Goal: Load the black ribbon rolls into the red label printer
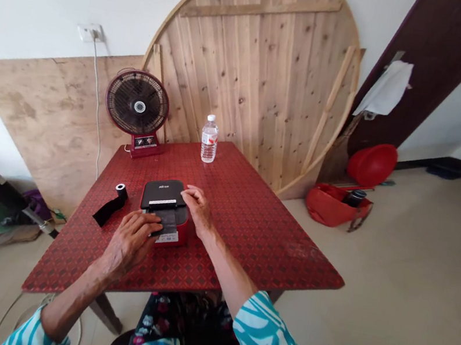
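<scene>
A small red-and-black machine that looks like a label printer (178,234) sits on the table, its black lid (162,190) tilted back, with white lettering and a white strip on it. My left hand (131,235) rests over the near left part, fingers extended across the dark surface inside and the thumb near the front edge. At the right edge of the lid, my right hand (198,209) has its thumb and fingertips brought together on the lid's side. Left of the machine stands a small roll of black ribbon or tape (120,190), a length of it trailing on the table.
The red patterned table (247,228) also carries a red fan (137,107) at the back left and a clear water bottle (209,142). A round wooden tabletop (252,64) leans on the wall. Right, a red bag (331,207) and basin (373,166) lie on the floor.
</scene>
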`<state>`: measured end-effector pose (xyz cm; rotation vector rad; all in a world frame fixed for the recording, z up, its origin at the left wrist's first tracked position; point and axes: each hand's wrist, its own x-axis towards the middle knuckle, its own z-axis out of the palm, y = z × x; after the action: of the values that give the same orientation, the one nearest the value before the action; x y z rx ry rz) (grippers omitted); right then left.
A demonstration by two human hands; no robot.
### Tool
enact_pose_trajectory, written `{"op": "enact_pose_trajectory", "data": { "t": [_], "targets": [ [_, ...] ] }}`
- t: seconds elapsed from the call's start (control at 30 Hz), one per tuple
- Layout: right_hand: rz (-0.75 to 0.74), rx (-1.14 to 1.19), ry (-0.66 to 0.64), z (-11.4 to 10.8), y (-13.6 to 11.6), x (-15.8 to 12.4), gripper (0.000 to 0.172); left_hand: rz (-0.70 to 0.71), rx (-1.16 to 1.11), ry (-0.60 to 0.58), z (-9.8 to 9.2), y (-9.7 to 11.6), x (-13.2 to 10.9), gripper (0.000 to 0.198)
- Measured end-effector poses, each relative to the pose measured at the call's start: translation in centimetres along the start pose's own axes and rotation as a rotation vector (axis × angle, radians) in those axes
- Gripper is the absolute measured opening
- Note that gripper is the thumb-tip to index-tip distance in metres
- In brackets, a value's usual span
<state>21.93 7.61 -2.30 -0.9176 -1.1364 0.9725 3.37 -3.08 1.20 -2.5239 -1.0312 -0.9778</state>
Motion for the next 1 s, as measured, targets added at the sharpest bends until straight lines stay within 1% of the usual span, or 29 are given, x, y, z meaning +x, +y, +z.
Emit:
{"op": "enact_pose_trajectory", "data": {
  "t": [0.03,0.1,0.17,0.23,0.3,0.4,0.53,0.6,0.63,0.7,0.8,0.87,0.93,1.0],
  "targets": [
    [0.027,0.038,0.007,0.1,0.1,-0.4,0.02,-0.003,-0.01,-0.012,-0.1,-0.1,-0.1,0.019],
    [0.086,0.115,-0.003,0.5,0.3,-0.7,0.022,-0.019,-0.042,-0.025,-0.5,-0.6,-0.2,0.022],
    [0.135,0.171,-0.023,0.8,0.3,-0.7,0.028,-0.094,-0.061,-0.013,-0.9,-1.5,-0.3,0.029],
    [0.153,0.186,-0.032,0.9,0.3,-0.6,0.03,-0.193,-0.055,-0.01,-1.2,-2.6,-0.3,0.037],
    [0.154,0.176,-0.032,0.9,0.3,-0.5,0.031,-0.242,-0.037,-0.043,-1.1,-3.5,-0.4,0.042],
    [0.134,0.144,-0.036,0.7,0.5,-0.6,0.033,-0.227,-0.006,-0.078,-0.6,-4.4,-0.6,0.045],
    [0.085,0.086,-0.055,0.6,0.6,-0.7,0.035,-0.19,0.011,-0.051,-0.1,-4.4,-0.9,0.047],
    [0.074,0.077,-0.057,0.6,0.6,-0.9,0.034,-0.21,-0.027,-0.046,-0.2,-4.3,-1.0,0.045],
    [0.074,0.078,-0.059,0.6,0.7,-1.0,0.034,-0.243,-0.076,-0.048,-0.2,-4.2,-1.0,0.044],
    [0.076,0.089,-0.057,0.5,1.0,-1.3,0.035,-0.386,-0.244,-0.018,-0.2,-4.1,-1.0,0.041],
    [0.064,0.109,-0.038,0.4,2.2,-1.9,0.039,-0.729,-0.581,0.115,0.4,-4.0,-1.3,0.039],
    [0.05,0.101,-0.032,0.3,3.1,-2.2,0.041,-0.918,-0.815,0.172,1.0,-4.0,-1.3,0.047],
    [0.049,0.09,-0.034,0.3,3.7,-2.3,0.042,-1.036,-1.017,0.179,1.4,-4.3,-1.0,0.056],
    [0.056,0.084,-0.034,0.3,4.0,-2.3,0.043,-1.113,-1.134,0.172,1.4,-4.6,-0.4,0.059]
  ]
}}
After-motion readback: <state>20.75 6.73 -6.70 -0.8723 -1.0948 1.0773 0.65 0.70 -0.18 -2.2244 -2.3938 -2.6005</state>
